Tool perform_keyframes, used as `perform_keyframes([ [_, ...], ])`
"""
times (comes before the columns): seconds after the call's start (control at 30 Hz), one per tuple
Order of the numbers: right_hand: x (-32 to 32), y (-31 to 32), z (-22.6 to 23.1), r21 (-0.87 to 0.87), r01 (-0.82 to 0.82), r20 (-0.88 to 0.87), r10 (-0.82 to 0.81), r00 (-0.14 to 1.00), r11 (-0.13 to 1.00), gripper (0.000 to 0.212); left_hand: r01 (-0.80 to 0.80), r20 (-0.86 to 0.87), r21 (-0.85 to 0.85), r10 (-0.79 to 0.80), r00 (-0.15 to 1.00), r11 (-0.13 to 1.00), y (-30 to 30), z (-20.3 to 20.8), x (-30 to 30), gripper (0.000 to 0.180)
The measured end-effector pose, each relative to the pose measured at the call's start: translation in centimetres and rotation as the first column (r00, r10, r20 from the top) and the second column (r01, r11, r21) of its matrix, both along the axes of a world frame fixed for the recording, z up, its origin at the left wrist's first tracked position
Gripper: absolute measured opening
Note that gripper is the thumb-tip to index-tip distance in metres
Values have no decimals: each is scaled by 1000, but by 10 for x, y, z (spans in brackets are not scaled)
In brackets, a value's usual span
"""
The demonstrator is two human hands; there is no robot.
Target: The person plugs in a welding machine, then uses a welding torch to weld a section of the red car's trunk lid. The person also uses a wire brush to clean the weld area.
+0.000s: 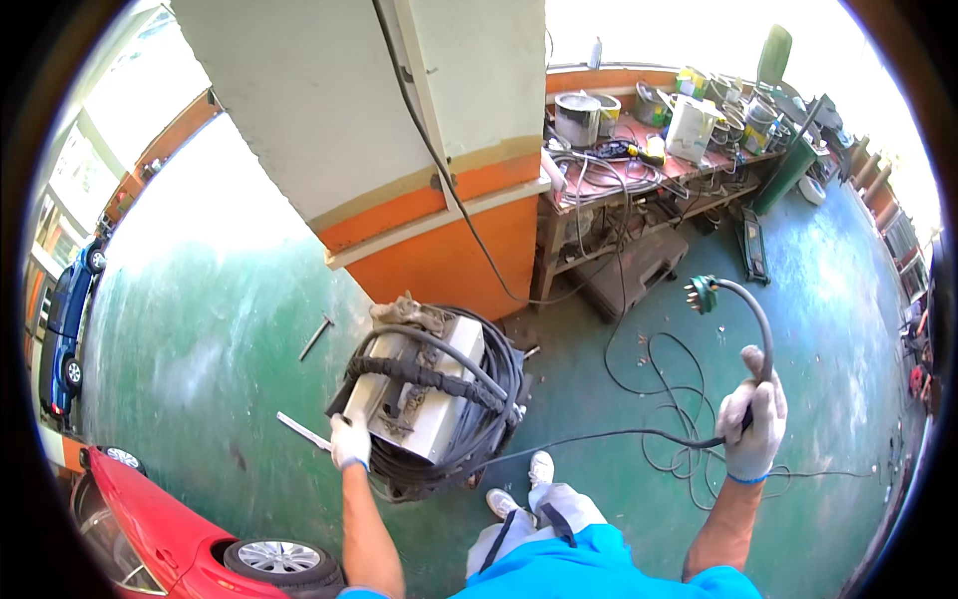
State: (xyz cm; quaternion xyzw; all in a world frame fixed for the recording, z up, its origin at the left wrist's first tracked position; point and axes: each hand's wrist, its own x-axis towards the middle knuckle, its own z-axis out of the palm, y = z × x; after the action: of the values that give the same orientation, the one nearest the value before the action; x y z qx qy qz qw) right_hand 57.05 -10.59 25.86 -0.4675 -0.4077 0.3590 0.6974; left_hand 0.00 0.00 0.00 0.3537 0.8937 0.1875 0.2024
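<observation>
A boxy pale machine (451, 399), wound with thick dark cable (489, 424) and with a black-wrapped handle bar (414, 373) across its top, stands on the floor left of my feet. My left hand (349, 441), in a white glove, is closed on its near left corner; its fingertips are partly hidden. Raised at the right, my gloved right hand (756, 419) grips a thick power cable (755, 314). Above that hand the cable curves up to a green plug (703, 295) with bare metal pins. Below it, the cable runs left to the machine. A crumpled cloth-like bundle (411, 314) lies on the machine's far end.
An orange and white pillar (439, 245) rises behind the machine. The cluttered workbench (549, 235) stands beyond, with a hard case (629, 275) beneath. Loose thin cable (689, 389) loops over the floor. A hammer-like tool (315, 338) lies left; a red car (160, 519) stands near left.
</observation>
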Motion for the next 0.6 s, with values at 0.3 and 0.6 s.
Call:
perform_keyframes([
  [0.3,-107,14,-41,-490,-774,326,908,265,402,39,-175,783,379,-416,-463,908,-13,252,257,52],
  [0.6,-84,225,-66,-188,-880,-518,717,466,436,70,-21,772,604,-577,267,797,36,206,309,15],
])
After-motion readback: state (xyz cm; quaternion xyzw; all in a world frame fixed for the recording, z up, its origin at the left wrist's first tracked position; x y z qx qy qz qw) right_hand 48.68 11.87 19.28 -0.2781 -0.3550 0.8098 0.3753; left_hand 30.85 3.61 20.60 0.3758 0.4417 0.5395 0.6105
